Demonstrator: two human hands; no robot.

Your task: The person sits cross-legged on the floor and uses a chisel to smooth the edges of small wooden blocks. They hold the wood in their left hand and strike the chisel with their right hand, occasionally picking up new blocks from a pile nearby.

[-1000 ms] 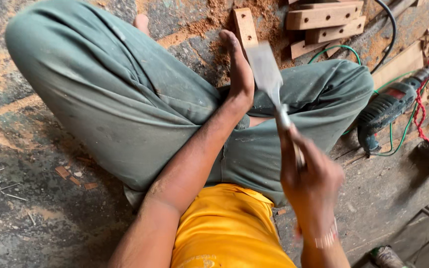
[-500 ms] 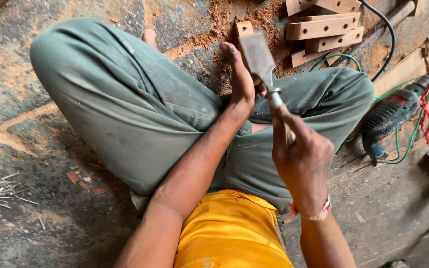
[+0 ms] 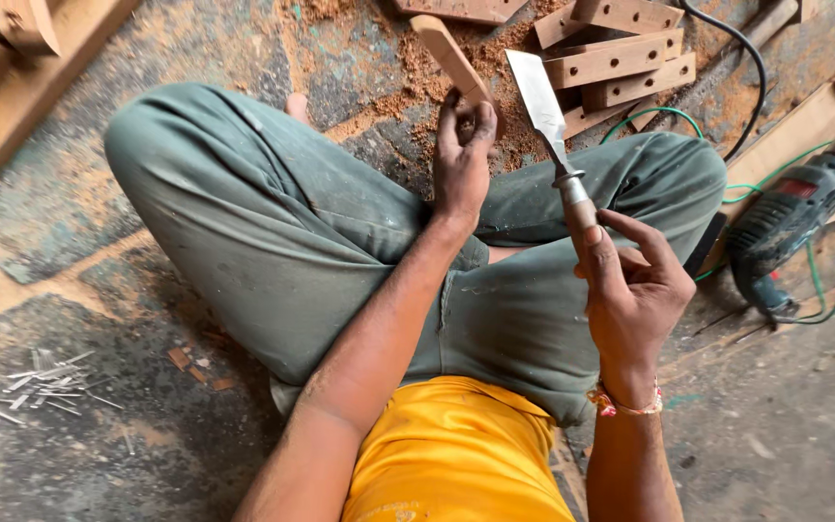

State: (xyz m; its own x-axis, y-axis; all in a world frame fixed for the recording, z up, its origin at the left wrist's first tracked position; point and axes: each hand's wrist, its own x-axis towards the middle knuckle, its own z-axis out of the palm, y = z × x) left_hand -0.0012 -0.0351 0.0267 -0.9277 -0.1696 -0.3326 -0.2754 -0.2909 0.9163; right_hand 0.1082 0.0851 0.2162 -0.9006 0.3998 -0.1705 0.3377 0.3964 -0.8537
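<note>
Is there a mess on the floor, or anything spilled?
Yes. Sawdust is strewn over the floor around the wood strip the left hand holds, and loose nails lie scattered at the lower left. The right hand holds a chisel.

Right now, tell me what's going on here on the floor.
A person sits cross-legged on a dusty floor. The left hand grips a small wooden piece lying in sawdust. The right hand holds a wide chisel by its handle, blade pointing away, raised above the legs and not touching the wood. Notched wooden blocks lie beyond, a power drill sits to the right, and nails are scattered on the left.
</note>
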